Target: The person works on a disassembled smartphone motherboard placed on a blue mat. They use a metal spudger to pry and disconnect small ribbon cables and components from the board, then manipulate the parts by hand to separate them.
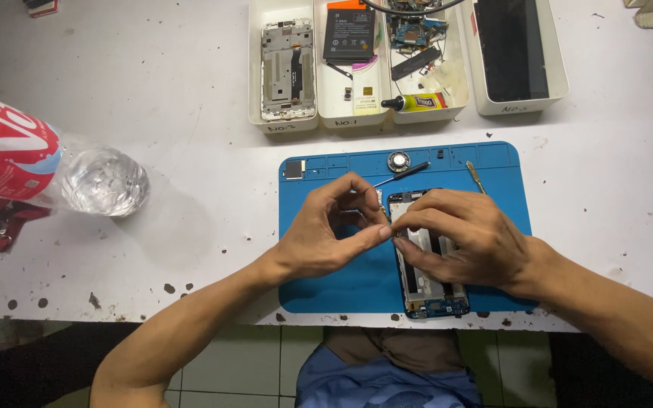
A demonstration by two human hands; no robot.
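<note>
An opened phone frame lies lengthwise on a blue work mat at the table's near edge. My right hand rests over the frame's upper half, its fingers pinched at the frame's left rim. My left hand meets it from the left, thumb and fingers pinched on a very small part next to the frame's top left corner. The part itself is mostly hidden by my fingertips. A thin black tool, a round silver part and a small screwdriver lie on the mat's far edge.
Several white trays at the back hold a phone mid-frame, a battery, circuit boards, a glue tube and a dark screen. A clear plastic bottle with a red label lies at the left.
</note>
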